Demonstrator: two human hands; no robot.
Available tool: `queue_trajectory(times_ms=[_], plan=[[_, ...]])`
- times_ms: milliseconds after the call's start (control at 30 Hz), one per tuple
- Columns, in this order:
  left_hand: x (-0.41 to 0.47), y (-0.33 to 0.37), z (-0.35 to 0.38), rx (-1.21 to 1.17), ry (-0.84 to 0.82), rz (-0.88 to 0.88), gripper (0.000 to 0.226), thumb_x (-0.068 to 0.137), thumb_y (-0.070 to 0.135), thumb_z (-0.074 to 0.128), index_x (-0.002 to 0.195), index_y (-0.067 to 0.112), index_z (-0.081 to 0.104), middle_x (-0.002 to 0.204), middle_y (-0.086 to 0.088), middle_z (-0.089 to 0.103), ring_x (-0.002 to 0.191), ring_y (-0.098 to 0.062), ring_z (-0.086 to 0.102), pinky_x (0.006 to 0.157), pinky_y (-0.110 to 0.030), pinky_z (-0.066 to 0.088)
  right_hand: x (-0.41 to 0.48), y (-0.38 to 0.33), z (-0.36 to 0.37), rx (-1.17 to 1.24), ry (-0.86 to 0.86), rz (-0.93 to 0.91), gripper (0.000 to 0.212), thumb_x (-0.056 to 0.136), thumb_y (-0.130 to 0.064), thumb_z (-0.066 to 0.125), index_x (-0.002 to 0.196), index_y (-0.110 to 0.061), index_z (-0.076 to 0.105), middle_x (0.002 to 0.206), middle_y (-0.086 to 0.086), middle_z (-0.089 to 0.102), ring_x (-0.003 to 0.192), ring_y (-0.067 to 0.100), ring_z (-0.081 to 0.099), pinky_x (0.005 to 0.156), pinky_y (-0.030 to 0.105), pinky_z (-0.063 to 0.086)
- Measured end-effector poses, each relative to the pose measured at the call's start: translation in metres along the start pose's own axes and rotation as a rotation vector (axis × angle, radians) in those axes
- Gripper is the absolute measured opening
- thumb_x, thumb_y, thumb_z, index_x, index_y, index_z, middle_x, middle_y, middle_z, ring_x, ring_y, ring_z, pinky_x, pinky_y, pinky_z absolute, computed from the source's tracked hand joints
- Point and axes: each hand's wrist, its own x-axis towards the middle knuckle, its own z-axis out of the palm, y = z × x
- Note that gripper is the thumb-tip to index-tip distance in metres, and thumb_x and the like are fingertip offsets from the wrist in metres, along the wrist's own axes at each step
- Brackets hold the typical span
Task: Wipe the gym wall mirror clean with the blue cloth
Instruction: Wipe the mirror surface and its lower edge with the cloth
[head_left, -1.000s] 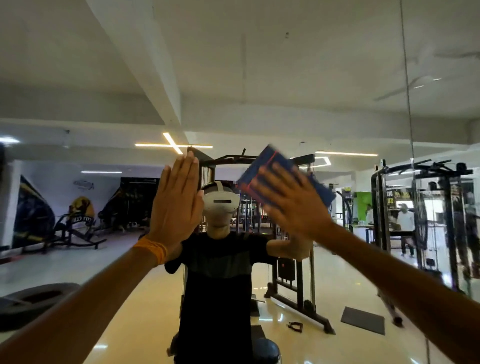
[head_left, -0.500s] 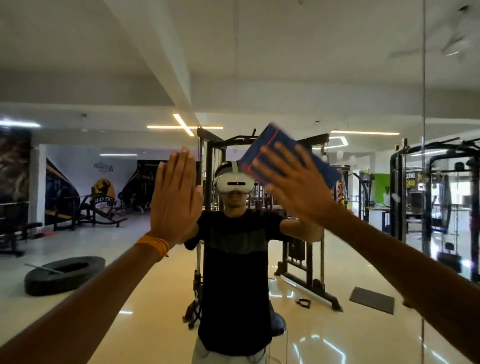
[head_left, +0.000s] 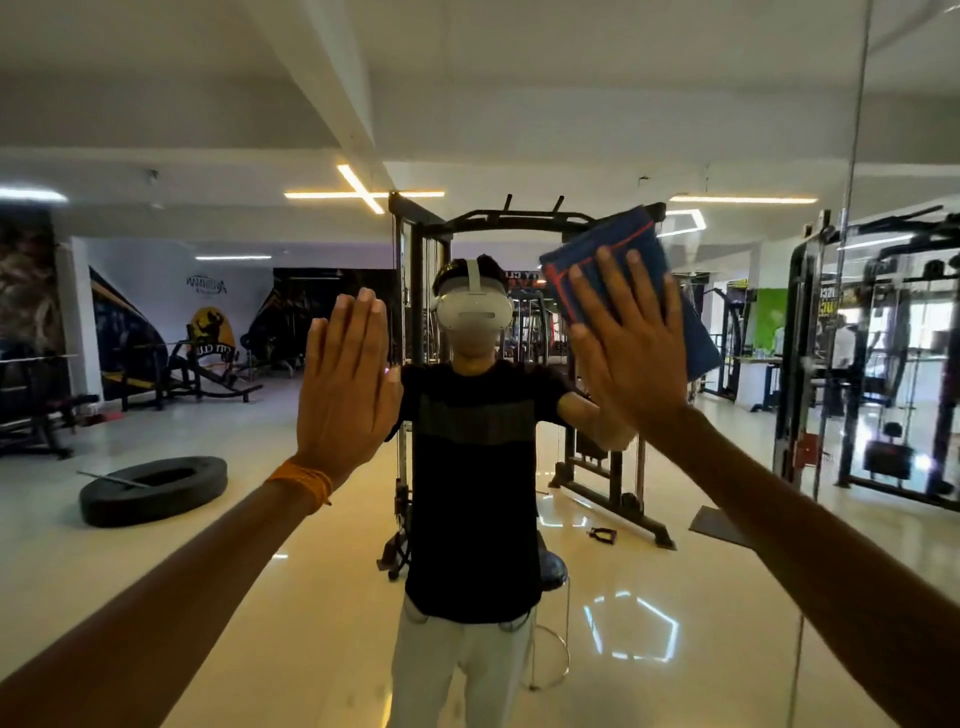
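Two flat hands are on the glass, and only one is doing the work. The blue cloth (head_left: 602, 249), folded into a pad, lies against the gym wall mirror (head_left: 519, 104), just right of and a little above the white headset (head_left: 470, 312) in my reflection. My right hand (head_left: 631, 343) presses it there with fingers straight and spread. Nothing curls round the cloth, so palm pressure alone pins it, and its upper and right edges stick out past my fingertips. My left hand (head_left: 345, 384), left of the headset and slightly lower, lies open on the bare glass with fingers together, holding nothing. An orange band (head_left: 301, 480) sits on that wrist. Well to the right of the headset, a vertical seam (head_left: 852, 208) splits the mirror into panels. Far below and left of the headset, the reflection shows a black tyre (head_left: 153, 488) on the gym floor.

I judge this to be mid-wipe, at head height on the centre panel. No streaks or smears show clearly enough to tell which areas are done. The next stroke calls for even pressure through the palm, so the pad slides rather than bunches or slips out. It also calls for overlapping passes, and for the left hand to come off the glass before it leaves prints
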Motion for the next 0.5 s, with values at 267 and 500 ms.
queue_trajectory(times_ms=[267,500], plan=[[-0.005,0.018,0.004,-0.001,-0.018,0.012,0.067,0.104,0.026,0.04,0.162,0.001,0.019,0.171,-0.018,0.013,0.16,-0.034,0.007,0.13,-0.051,0.004,-0.099,-0.04,0.02,-0.046,-0.145,-0.597,0.061,0.109,-0.047,0.037,0.164,-0.029,0.018,0.172,0.001,0.009,0.161,0.027,0.005,0.129,0.053,-0.001],[-0.019,0.027,0.008,-0.025,-0.01,-0.011,0.065,0.104,0.026,0.038,0.162,0.0,0.021,0.17,-0.019,0.016,0.159,-0.034,0.011,0.13,-0.048,0.002,-0.082,-0.041,0.014,0.076,0.048,0.315,0.059,0.109,-0.046,0.032,0.164,-0.027,0.02,0.173,0.007,0.015,0.16,0.028,0.003,0.128,0.052,-0.005]])
